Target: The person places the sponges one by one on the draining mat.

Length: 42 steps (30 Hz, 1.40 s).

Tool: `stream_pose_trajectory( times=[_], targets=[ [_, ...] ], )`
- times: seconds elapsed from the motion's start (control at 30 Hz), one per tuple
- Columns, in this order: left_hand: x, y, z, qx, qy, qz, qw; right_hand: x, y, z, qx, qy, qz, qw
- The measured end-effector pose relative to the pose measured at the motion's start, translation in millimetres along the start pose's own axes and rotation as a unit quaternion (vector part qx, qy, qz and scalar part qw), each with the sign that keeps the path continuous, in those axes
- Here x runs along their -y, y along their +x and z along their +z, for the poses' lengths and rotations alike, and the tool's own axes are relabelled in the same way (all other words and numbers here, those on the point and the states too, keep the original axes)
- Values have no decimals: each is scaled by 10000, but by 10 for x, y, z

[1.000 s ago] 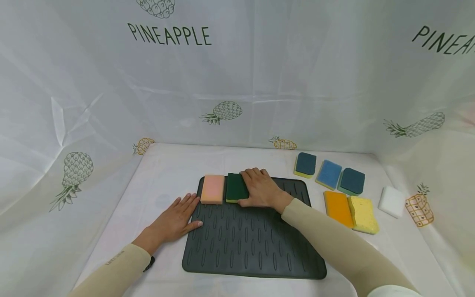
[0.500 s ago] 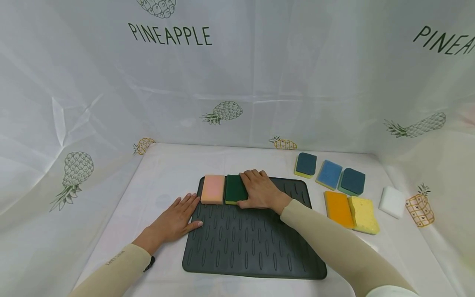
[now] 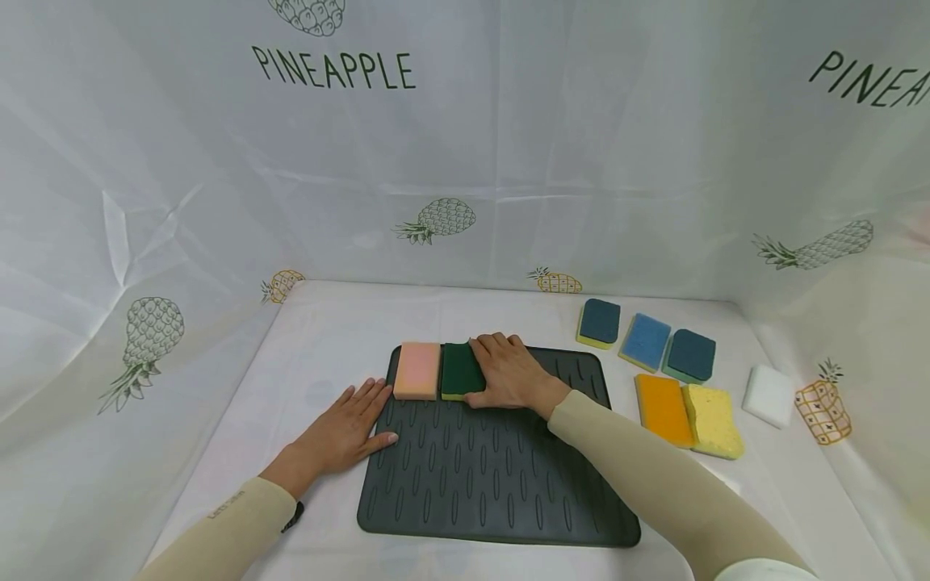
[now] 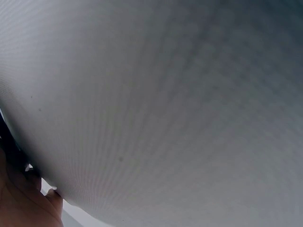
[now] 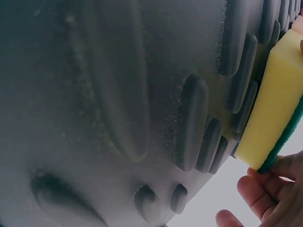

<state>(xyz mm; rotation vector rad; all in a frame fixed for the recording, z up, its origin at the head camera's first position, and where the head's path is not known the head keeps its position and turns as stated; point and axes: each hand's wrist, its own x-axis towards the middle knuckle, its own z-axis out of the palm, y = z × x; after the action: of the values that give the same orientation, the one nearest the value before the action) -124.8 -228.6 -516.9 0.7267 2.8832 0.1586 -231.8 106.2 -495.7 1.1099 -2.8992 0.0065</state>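
A dark grey ribbed mat [image 3: 494, 484] lies on the white cloth. My right hand [image 3: 512, 375] grips a green-and-yellow scouring sponge [image 3: 461, 371] by its ends, at the mat's far edge. In the right wrist view the yellow side of this sponge [image 5: 272, 109] faces the mat, with fingertips [image 5: 255, 191] at its end. A pink sponge [image 3: 417, 371] lies right beside it, in the mat's far left corner. My left hand [image 3: 349, 432] rests with straight fingers over the mat's left edge, fingertips close to the pink sponge. Sleeve cloth or table fills most of the left wrist view.
To the right of the mat lie several sponges: a dark blue one [image 3: 600, 321], a lighter blue one [image 3: 645, 341], a dark teal one [image 3: 690, 353], an orange one [image 3: 664, 409] and a yellow one [image 3: 713, 421]. Farther right is a white sponge [image 3: 768, 394]. A pineapple-print curtain [image 3: 617, 161] stands behind.
My right hand has slid the green-and-yellow sponge slightly left, closer to the pink sponge, and slightly nearer. My left hand has stayed in place.
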Motion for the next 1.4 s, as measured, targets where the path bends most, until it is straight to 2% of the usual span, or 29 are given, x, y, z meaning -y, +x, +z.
stream_pose_trajectory(
  times=[0.27, 0.5, 0.73, 0.93, 1.13, 1.23, 1.4],
  targets=[
    [1, 3, 3, -19, -48, 0, 10000, -6, 2, -2, 118, 32, 68, 9999],
    [6, 3, 4, -18, 15, 23, 10000, -41, -39, -91, 235, 144, 142, 9995],
    [-5, -1, -2, -20, 41, -6, 10000, -232, -149, -203, -80, 66, 169, 9998],
    [-8, -5, 11, -23, 37, -18, 10000, -502, -294, -279, -631, 64, 324, 9975],
    [-9, -9, 14, -61, 53, -11, 10000, -915, -468, -321, -1309, -285, 588, 9892],
    [-5, -5, 25, -51, 45, -31, 10000, -1166, -587, -324, -1439, -411, 791, 9856],
    [-1, -3, 37, -49, 34, -35, 10000, -1529, -793, -328, -1255, -548, 1181, 9835]
  ],
)
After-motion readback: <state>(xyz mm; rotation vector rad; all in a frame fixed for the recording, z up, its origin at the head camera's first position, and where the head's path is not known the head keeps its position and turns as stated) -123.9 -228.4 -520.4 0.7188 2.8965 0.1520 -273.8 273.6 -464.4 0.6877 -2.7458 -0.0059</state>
